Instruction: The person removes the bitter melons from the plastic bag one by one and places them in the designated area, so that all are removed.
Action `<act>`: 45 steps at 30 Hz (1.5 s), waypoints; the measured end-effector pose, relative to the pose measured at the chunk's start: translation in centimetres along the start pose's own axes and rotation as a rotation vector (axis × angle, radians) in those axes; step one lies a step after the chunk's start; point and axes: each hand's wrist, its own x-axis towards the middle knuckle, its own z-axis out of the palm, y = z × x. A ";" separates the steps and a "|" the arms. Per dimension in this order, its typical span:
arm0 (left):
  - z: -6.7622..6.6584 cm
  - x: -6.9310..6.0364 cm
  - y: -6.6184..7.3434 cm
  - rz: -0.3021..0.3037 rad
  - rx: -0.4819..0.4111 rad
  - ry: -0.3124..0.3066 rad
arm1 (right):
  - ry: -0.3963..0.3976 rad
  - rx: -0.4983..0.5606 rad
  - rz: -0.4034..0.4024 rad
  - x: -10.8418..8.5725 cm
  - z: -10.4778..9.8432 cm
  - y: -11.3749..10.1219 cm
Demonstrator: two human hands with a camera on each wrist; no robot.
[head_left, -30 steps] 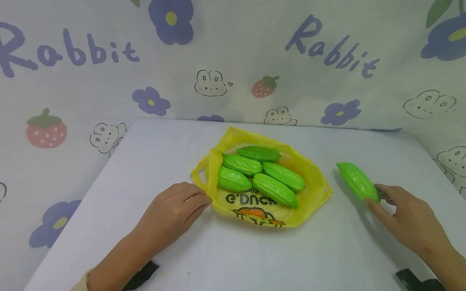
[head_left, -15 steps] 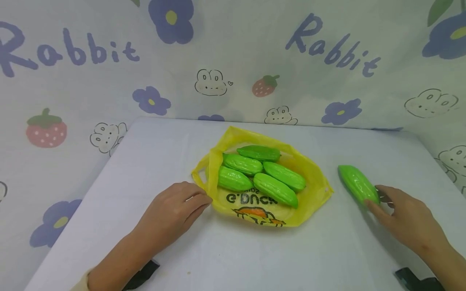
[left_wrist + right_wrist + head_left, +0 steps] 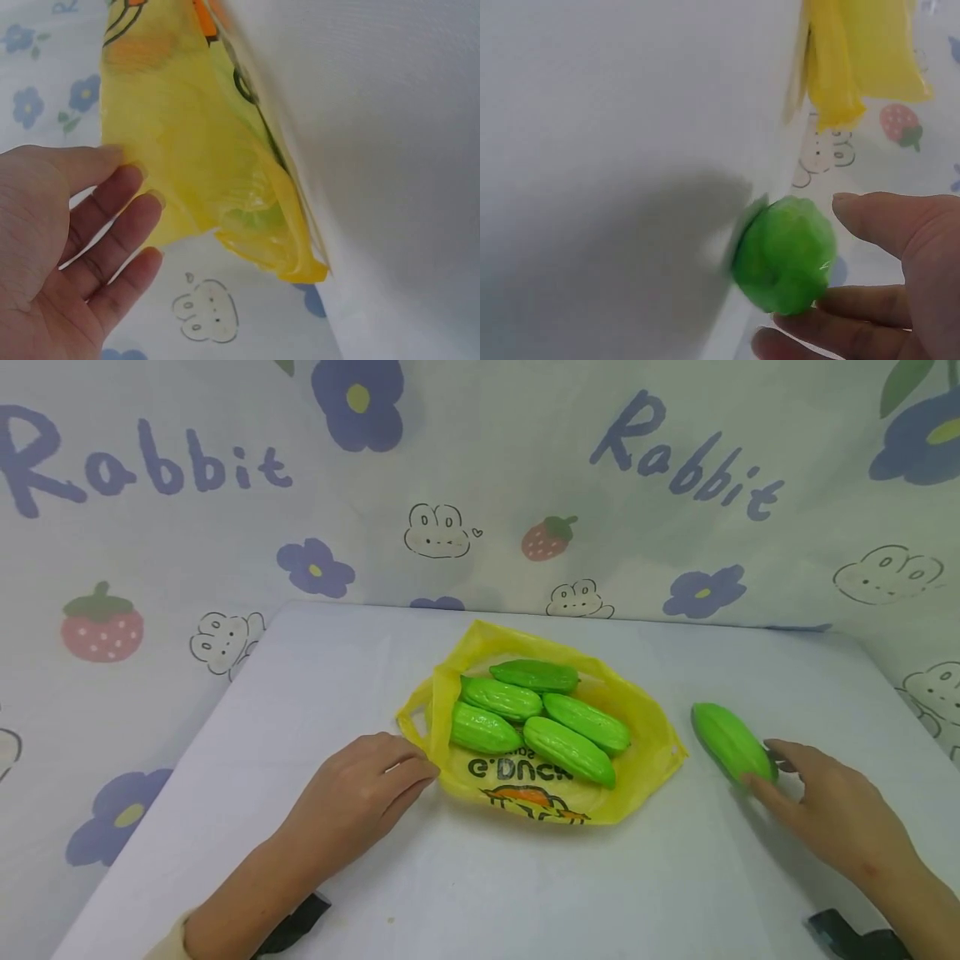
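A yellow plastic bag [image 3: 645, 777] lies with its mouth spread at the table's middle. Several plump, glossy green cucumbers [image 3: 568, 750] rest in it. My left hand [image 3: 356, 793] pinches the bag's left edge between thumb and fingers; in the left wrist view the thumb [image 3: 97, 161] overlaps the yellow film. To the right, one more cucumber [image 3: 731, 742] lies on the table. My right hand [image 3: 836, 802] is around its near end, fingers spread. From the right wrist view, the thumb stands apart from this cucumber [image 3: 786, 255], while fingertips are at its side.
The white tabletop [image 3: 525, 893] bears everything. Behind it hangs a cloth backdrop [image 3: 480, 460] printed with rabbits, flowers and strawberries. Black straps [image 3: 851, 935] show near both wrists.
The right-hand cucumber has come down slightly and shifted a little left with the right hand, whose hold looks looser. The left hand and the bag have stayed nearly still.
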 end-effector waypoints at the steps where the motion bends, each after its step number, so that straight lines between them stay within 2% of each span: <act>1: 0.0 0.0 0.0 -0.002 0.001 -0.003 | 0.008 -0.008 0.003 0.0 -0.1 -0.2; 7: 0.0 0.0 0.0 -0.024 0.007 -0.031 | 0.129 -0.041 -0.053 -0.1 -0.7 -1.8; 10: 0.0 0.1 0.0 -0.029 0.007 -0.039 | 0.172 -0.002 -0.114 -0.4 -1.2 -2.8; 14: 0.0 0.1 0.0 -0.028 0.010 -0.045 | 0.189 0.055 -0.189 -0.6 -1.8 -4.7; 22: 0.1 0.0 -0.1 -0.022 0.017 -0.045 | 0.237 0.041 -0.413 -0.5 -2.5 -9.8; 27: 0.1 0.1 -0.1 -0.021 0.016 -0.044 | 0.269 0.074 -0.566 0.1 -1.9 -11.8; 31: 0.1 0.1 -0.1 -0.019 0.017 -0.044 | 0.252 0.100 -0.646 0.8 -1.0 -12.8; 35: 0.1 0.1 -0.1 -0.018 0.022 -0.043 | 0.199 0.089 -0.662 1.4 -0.2 -13.6; 41: 0.1 0.1 -0.1 -0.020 0.016 -0.044 | 0.088 0.058 -0.598 2.1 1.2 -14.5; 45: 0.1 0.1 -0.1 -0.021 0.013 -0.050 | 0.059 0.035 -0.585 2.5 1.9 -14.8</act>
